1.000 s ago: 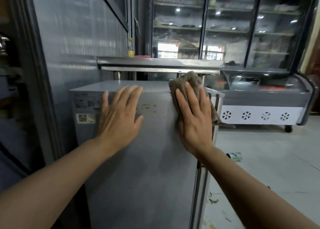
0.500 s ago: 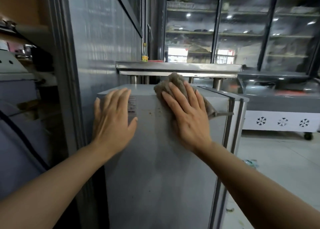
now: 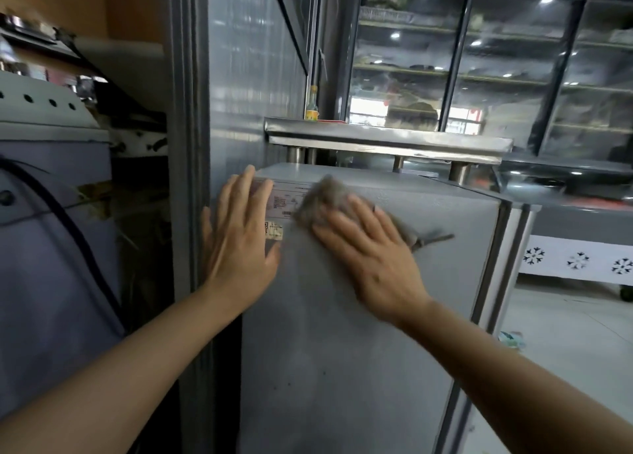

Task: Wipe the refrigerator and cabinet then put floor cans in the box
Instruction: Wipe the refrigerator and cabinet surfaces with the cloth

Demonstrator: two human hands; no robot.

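Pressing flat with spread fingers, the right hand [image 3: 373, 258] pushes a grey rag [image 3: 329, 200] against the side of the grey refrigerator [image 3: 342, 350]. It is not clenched around the rag; the palm and fingers lie flat on top of it. Part of the rag sticks out past the fingertips, and a thin tail pokes out to the right of the hand. The rag looks blurry. Just left of the rag, the left hand [image 3: 239, 241] rests flat and open on the same side, holding nothing. A white label [image 3: 284, 201] sits between the two hands. Up past the fingertips is a shiny metal shelf [image 3: 387, 140]. Low on the floor to the right lies a can [image 3: 512, 339].
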